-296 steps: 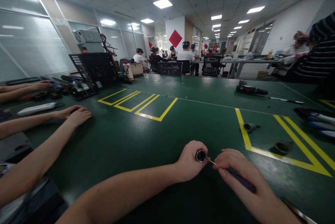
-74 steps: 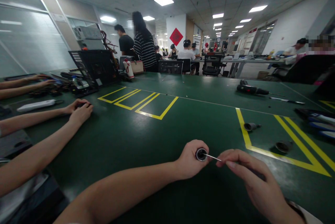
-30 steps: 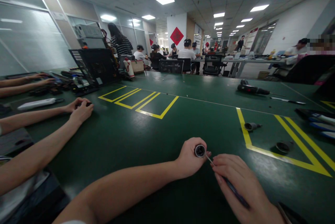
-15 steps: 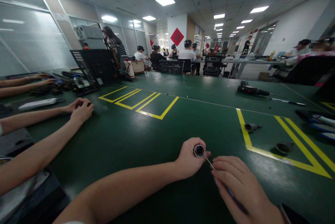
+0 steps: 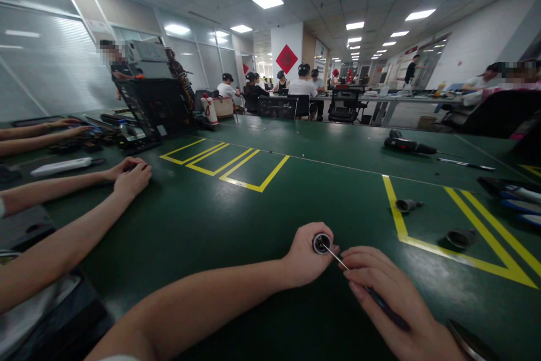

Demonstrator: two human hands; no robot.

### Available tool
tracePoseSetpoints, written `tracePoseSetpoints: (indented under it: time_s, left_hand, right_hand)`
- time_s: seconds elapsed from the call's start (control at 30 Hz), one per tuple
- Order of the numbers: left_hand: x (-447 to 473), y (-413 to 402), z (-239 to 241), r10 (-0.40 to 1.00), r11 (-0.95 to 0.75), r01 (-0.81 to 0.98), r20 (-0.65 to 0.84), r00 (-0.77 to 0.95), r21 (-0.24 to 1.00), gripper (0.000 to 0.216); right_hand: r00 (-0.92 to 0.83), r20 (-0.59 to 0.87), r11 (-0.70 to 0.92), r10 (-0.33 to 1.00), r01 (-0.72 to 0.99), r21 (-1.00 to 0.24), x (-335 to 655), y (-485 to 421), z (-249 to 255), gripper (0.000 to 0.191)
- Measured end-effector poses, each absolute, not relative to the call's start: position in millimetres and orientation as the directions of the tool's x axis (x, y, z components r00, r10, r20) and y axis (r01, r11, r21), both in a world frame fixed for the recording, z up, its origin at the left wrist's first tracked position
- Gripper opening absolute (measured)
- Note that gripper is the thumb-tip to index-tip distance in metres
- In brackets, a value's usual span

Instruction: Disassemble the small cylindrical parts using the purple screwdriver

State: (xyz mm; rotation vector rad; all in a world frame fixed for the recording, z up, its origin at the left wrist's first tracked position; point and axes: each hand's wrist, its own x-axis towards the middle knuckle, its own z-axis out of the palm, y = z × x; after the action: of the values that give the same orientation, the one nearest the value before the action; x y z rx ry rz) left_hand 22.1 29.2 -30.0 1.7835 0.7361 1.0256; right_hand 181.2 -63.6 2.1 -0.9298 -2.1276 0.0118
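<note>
My left hand is closed around a dark round connector shell, its open end with a metallic rim facing me. A screwdriver with a dark handle and thin metal shaft is held in the closed fingers of my right hand. The tip of its shaft reaches inside the shell's opening; what it touches in there is too small to make out. To the right, two similar dark shells, one farther off and one nearer, lie within a yellow tape outline on the green table.
A power drill and a pen-like tool lie at the back right, with blue-handled tools at the right edge. On the left, a co-worker's hands rest near a white tool. A black computer case stands behind them.
The screwdriver's tip has gone from the shell's rim into its opening, and my right hand has turned slightly, showing more of the handle. My left hand stays nearly still.
</note>
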Motion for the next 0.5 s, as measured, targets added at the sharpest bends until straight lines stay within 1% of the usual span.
tracePoseSetpoints:
  time_s: [0.17, 0.27, 0.4, 0.5]
  left_hand:
    - [22.4, 28.7, -29.8, 0.822, -0.375, 0.031, 0.317, 0.474, 0.926, 0.018]
    - [22.6, 29.0, -30.0, 0.819, -0.368, 0.016, 0.316, 0.479, 0.93, 0.019]
    - [23.1, 28.2, -27.6, 0.838, -0.331, 0.024, 0.282, 0.466, 0.943, 0.021]
    - [23.4, 28.0, -27.0, 0.847, -0.314, 0.029, 0.266, 0.461, 0.949, 0.022]
  right_hand:
    - [-0.443, 0.67, 0.764, 0.596, 0.568, -0.305, 180.4, -64.0, 7.3, 0.026]
    - [-0.433, 0.657, 0.752, 0.618, 0.571, -0.331, 179.6, -63.4, 9.8, 0.024]
    - [-0.361, 0.666, 0.722, 0.653, 0.564, -0.402, 181.3, -65.6, 7.4, 0.018]
    - [-0.286, 0.705, 0.706, 0.649, 0.571, -0.419, 183.6, -68.3, 4.0, 0.017]
